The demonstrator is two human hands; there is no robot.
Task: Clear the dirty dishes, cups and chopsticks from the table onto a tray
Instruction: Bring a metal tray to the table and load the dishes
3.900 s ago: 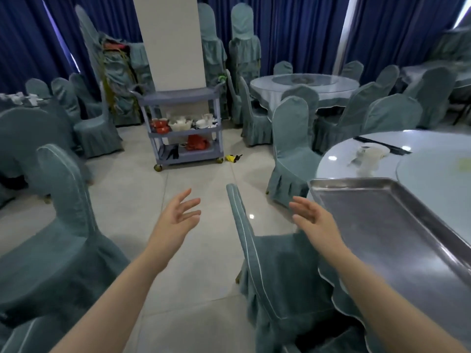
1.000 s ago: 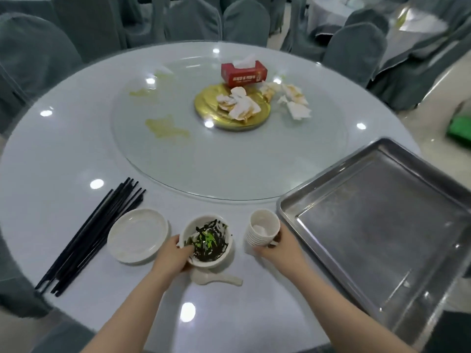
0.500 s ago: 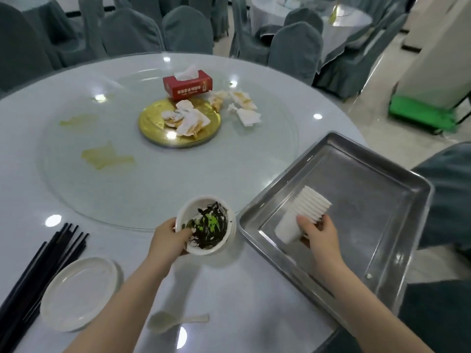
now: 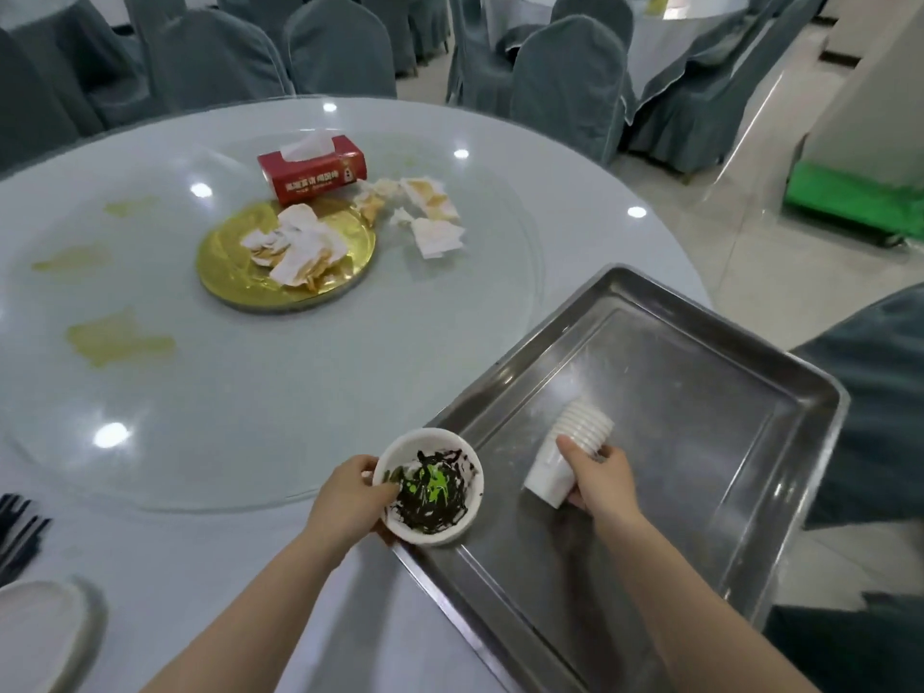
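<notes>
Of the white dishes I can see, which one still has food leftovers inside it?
The white bowl, held by the left hand at the tray edge, holds dark leftovers. The stacked cups and the plate look bare.

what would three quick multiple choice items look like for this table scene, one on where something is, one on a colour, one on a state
1. Where is the stack of cups?
A. beside the tissue box
B. over the tray, on its side
C. upright on the gold plate

2. What colour is the tissue box?
A. red
B. blue
C. black

3. What is the state of the bowl?
A. clean and empty
B. upside down on the table
C. held by the left hand, with dark and green leftovers inside

Answers:
1. B, the right hand grips the cups lying sideways within the tray.
2. A, the box by the gold plate is red with a white tissue sticking out.
3. C, the left hand grips its rim at the tray's near edge, with dark strands and a green patch inside.
</notes>
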